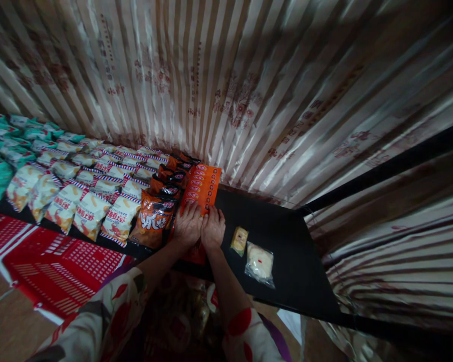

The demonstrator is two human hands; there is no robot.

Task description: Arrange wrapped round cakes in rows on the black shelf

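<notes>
black shelf [294, 256], pale-filled bag [259, 262]; left grip [189, 223], right grip [213, 229] on orange packaging [203, 184], hold unclear

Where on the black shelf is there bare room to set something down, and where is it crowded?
Bare on the shelf: right of the white packet, and behind the yellow packet toward the striped backdrop. Crowded: left of the orange strip, with snack bags.

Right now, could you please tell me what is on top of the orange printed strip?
The left hand and right hand lie on the orange printed strip; its far end is uncovered. Whatever is directly beneath the hands is covered and cannot be seen.
</notes>
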